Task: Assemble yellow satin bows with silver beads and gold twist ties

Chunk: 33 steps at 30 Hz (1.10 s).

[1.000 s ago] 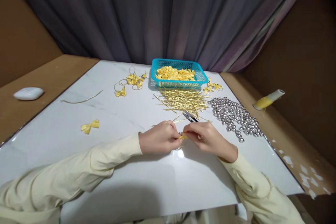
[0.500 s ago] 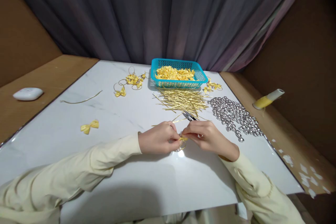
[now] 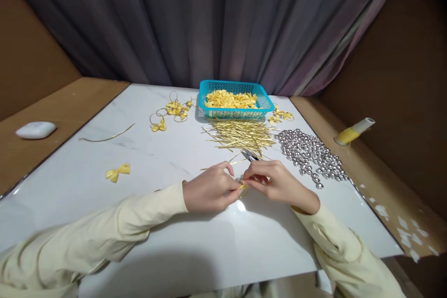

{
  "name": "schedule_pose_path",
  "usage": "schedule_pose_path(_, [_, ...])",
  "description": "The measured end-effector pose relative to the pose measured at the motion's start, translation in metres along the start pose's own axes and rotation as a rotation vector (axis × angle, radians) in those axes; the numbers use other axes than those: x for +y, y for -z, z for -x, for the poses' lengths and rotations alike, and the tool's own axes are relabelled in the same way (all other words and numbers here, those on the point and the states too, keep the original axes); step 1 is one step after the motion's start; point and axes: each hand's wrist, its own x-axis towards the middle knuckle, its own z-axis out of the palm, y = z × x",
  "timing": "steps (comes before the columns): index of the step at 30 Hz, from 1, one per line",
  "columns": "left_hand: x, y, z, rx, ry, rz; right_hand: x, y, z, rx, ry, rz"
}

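A small yellow bow (image 3: 242, 186) is pinched between the narrowed fingertips of the left hand (image 3: 213, 188) and right hand (image 3: 279, 181), over the table (image 3: 251, 237). Fine fastening is judged in hand; a steady pinch is called for. Its direction and long axis, largely covered, cannot be told.

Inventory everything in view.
Curtain: 1, grey-purple, back
Table: 1, white, centre
Boards: several, brown, sides
Basket: 1, blue, back
Bows: many, yellow, in basket
Looped bows: several, yellow, flanking basket
Cords: many, gold, before basket
Beads: many, silver, right
Scissors: 1, dark, near cords
Lone bow: 1, yellow, left
Lone cord: 1, gold, left
Rounded object: 1, white, left
Spool: 1, yellow-white, right
Scraps: several, white, right
Held bow: 1, yellow, centre
Sleeves: 2, cream, foreground
Left hand, right hand: 2, bare, centre
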Motion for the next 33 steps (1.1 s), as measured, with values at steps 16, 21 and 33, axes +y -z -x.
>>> schedule_pose_path(16, [-0.001,0.003,0.001,0.152,0.011,-0.105,-0.002,-0.004,0.004,0.009,-0.008,0.127])
schedule_pose_path(21, [-0.003,0.002,0.0,0.199,0.056,-0.051,-0.005,-0.006,0.004,-0.026,-0.012,0.143])
schedule_pose_path(33, [-0.002,0.003,-0.001,0.289,0.1,-0.021,-0.005,-0.005,0.001,0.05,-0.06,0.121])
